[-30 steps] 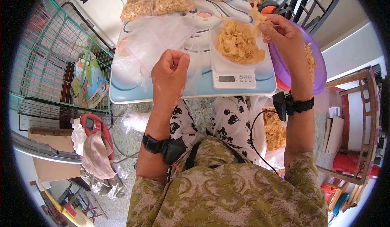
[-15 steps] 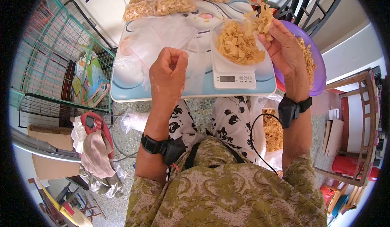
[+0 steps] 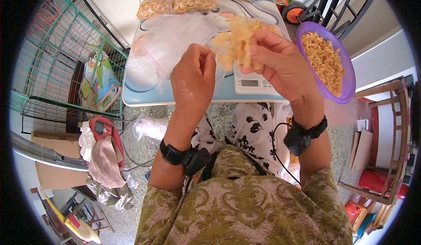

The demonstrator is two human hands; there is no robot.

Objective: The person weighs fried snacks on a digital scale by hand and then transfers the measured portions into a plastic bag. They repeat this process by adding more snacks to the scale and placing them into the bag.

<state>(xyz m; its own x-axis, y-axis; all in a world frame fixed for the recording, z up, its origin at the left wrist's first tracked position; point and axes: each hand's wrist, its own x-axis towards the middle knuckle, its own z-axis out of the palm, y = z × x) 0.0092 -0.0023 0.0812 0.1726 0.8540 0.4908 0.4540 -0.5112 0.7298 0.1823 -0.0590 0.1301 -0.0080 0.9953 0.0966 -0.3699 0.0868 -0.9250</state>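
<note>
My right hand (image 3: 280, 63) is closed around a bunch of dried yellowish strips (image 3: 237, 43), blurred by motion, above the table in front of the scale. Fingers curled, my left hand (image 3: 193, 78) pinches what looks like the edge of a clear plastic bag (image 3: 220, 72); its fingertips are partly hidden. Behind the right hand is a white kitchen scale (image 3: 252, 89) with a small display, its bowl mostly covered by the hand and strips. Flat clear bags (image 3: 171, 41) lie in a pile beyond my left hand.
Filled bags of strips (image 3: 193, 1) stand in rows at the table's (image 3: 153, 98) far edge. A purple basin (image 3: 348, 80) of strips is at the right. A green wire cage (image 3: 66, 47) stands left; a red stool (image 3: 118, 142) holds a phone (image 3: 104, 129) and cloth.
My right hand has moved left with the strips, from beside the scale's bowl to in front of it, closer to my left hand. The left hand has shifted slightly right.
</note>
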